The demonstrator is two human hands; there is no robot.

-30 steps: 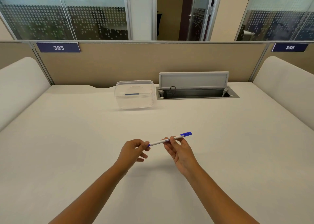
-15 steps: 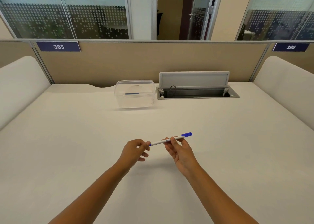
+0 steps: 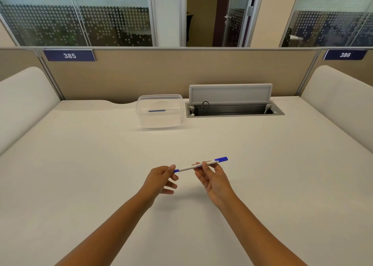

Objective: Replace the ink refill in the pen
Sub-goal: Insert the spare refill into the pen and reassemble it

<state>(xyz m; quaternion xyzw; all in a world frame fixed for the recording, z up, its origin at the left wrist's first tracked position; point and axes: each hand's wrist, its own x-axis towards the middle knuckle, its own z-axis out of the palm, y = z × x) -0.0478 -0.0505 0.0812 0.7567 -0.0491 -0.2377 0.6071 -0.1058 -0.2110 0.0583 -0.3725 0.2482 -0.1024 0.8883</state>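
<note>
The slim white plastic pen with blue ends (image 3: 196, 165) hangs above the matte cream tabletop (image 3: 80, 164), its barrel pinched by the right hand (image 3: 214, 180), its near blue tip pinched by the left hand (image 3: 161, 180). Smooth plastic could slip while twisting, dropping parts. A clear plastic box (image 3: 160, 112) sits well beyond.

Left hand (image 3: 159, 180): forearm bare, reaching in from lower left; thumb and forefinger pinched together at fingertip level, remaining fingers loosely spread below. Right hand (image 3: 214, 180): forearm bare, reaching in from lower right; palm turned inward, fingertips (image 3: 203, 164) raised and closed in a pinch.
</note>
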